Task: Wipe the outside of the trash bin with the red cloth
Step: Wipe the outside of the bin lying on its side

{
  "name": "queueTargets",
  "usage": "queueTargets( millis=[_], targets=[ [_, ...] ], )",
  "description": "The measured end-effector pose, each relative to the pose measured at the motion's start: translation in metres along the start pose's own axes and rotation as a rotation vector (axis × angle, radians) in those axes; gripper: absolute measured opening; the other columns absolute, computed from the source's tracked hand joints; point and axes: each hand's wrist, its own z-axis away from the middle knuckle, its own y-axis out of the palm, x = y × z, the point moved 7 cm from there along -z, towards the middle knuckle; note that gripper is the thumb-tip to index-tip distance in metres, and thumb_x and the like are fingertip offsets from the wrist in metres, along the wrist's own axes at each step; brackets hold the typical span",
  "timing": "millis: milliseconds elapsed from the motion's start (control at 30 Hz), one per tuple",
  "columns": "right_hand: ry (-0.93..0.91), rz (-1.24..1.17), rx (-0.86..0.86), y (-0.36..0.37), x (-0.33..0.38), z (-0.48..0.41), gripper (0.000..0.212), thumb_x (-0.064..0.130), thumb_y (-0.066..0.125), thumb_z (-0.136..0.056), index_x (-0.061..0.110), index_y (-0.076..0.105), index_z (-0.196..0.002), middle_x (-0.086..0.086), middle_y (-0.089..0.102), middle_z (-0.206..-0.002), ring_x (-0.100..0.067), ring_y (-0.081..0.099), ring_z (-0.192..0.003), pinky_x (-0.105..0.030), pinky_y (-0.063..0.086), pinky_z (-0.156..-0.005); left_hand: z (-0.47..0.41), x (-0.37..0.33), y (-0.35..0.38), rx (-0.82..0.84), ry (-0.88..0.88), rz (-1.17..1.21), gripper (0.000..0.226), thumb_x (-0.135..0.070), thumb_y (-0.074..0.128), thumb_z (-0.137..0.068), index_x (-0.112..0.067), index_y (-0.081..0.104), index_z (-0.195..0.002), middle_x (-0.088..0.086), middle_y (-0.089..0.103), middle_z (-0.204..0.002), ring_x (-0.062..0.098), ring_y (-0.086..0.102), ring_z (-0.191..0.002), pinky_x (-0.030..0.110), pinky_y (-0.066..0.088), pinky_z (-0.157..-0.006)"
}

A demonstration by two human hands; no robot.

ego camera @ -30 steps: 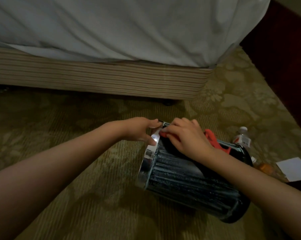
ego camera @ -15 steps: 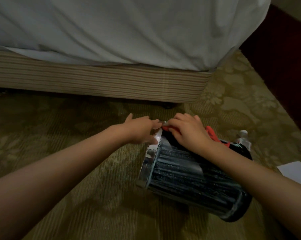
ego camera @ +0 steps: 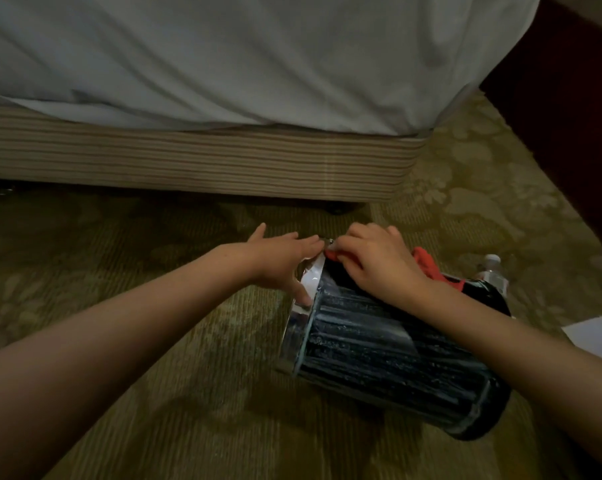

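Head view, dim light.

Trash bin (ego camera: 379, 355): lies on its side on the carpet (ego camera: 154, 393), in front of the bed. Dark ribbed body. Shiny metal rim band (ego camera: 310, 275) at the left end, darker closed end toward lower right.

Red cloth (ego camera: 427, 266): on the upper side of the bin, mostly covered by the right hand. A bunched tail shows behind the wrist and a small edge shows at the fingertips by the rim.

Right hand (ego camera: 375, 265): on top of the bin, just beside the rim band. Fingers (ego camera: 355, 237) bent and close together, curled over the cloth and holding it against the bin surface.

Left hand (ego camera: 278, 261): at the rim band. Fingers straight and reaching across the top of the rim, little finger splayed away from the others. Thumb (ego camera: 304, 296) tip rests on the metal band. Fingertips of both hands nearly meet. Whether they touch, cannot tell.

Surroundings: white bed sheet (ego camera: 258, 64) hanging over a striped bed base (ego camera: 188, 161). Clear plastic bottle (ego camera: 495, 275) stands just behind the bin's far end. White sheet of paper (ego camera: 597, 337) on the carpet at the right edge. Dark furniture (ego camera: 569, 116) at upper right.
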Motion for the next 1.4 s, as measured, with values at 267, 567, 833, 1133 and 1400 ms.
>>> queueTargets(
  millis=[267,567,833,1133,1400],
  targets=[
    [-0.117,-0.027,0.015,0.002,0.019,0.016,0.026,0.032,0.043,-0.091,0.03,0.063,-0.109,0.006,0.056,-0.097,-0.018,0.051,-0.089,-0.032,0.026,-0.07,-0.002,-0.003,-0.004,0.006,-0.02,0.037,0.098,-0.049,0.065,-0.077,-0.031,0.0,-0.148,-0.013,-0.001,-0.156,0.016,0.001,-0.145,0.055,-0.005,-0.112],
    [-0.241,-0.007,0.007,0.002,0.034,0.032,0.02,0.024,0.056,-0.086,0.025,0.065,-0.103,0.004,0.057,-0.095,-0.018,0.051,-0.085,-0.032,0.027,-0.07,-0.008,-0.002,-0.01,0.017,-0.038,0.054,0.097,-0.046,0.068,-0.077,-0.03,0.004,-0.148,-0.011,0.005,-0.157,0.019,0.007,-0.144,0.056,-0.001,-0.112],
    [-0.002,0.01,-0.035,-0.001,0.009,0.005,0.026,0.028,0.045,-0.093,0.031,0.059,-0.116,0.005,0.053,-0.104,-0.018,0.047,-0.098,-0.031,0.021,-0.074,-0.007,-0.002,-0.011,0.021,-0.029,0.094,0.096,-0.045,0.067,-0.077,-0.03,0.004,-0.148,-0.011,0.004,-0.157,0.019,0.006,-0.144,0.057,-0.001,-0.111],
    [0.033,0.0,-0.035,-0.001,0.009,0.0,0.028,0.029,0.042,-0.095,0.031,0.057,-0.119,0.004,0.053,-0.107,-0.02,0.048,-0.101,-0.033,0.027,-0.077,-0.005,-0.002,-0.011,0.0,-0.017,0.168,0.092,-0.043,0.066,-0.08,-0.031,0.006,-0.148,-0.01,0.005,-0.157,0.021,0.011,-0.144,0.059,0.001,-0.111],
    [-0.177,0.0,0.02,0.001,0.025,0.006,0.023,0.025,0.051,-0.092,0.026,0.063,-0.112,0.001,0.057,-0.102,-0.022,0.052,-0.093,-0.034,0.031,-0.074,-0.006,0.003,-0.006,-0.053,0.001,0.195,0.093,-0.044,0.069,-0.076,-0.033,0.01,-0.147,-0.012,0.009,-0.156,0.018,0.004,-0.145,0.056,-0.003,-0.112]
  ],
)
